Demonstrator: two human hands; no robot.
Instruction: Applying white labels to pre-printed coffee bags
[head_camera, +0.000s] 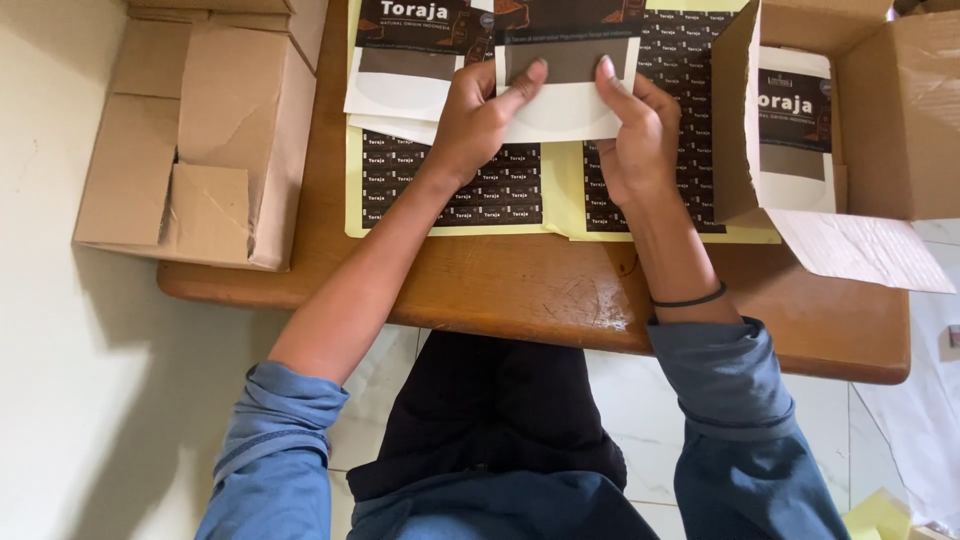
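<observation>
A: Over the wooden table (520, 300), both hands are pinching one flat white-and-brown pouch (565, 100), aren't they?

B: Yes: left hand (480, 120) and right hand (635, 135), fingers closed on its lower edge. It could perhaps be slipping crooked above the sticker sheets (455, 195); its top is cut off.

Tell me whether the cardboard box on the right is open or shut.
Open. The cardboard box lies on its side, flaps spread, and a white pouch shows inside.

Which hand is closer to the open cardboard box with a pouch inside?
Right. The right hand holds the white pouch just beside the open box; the left hand grips the pouch's far side.
</observation>
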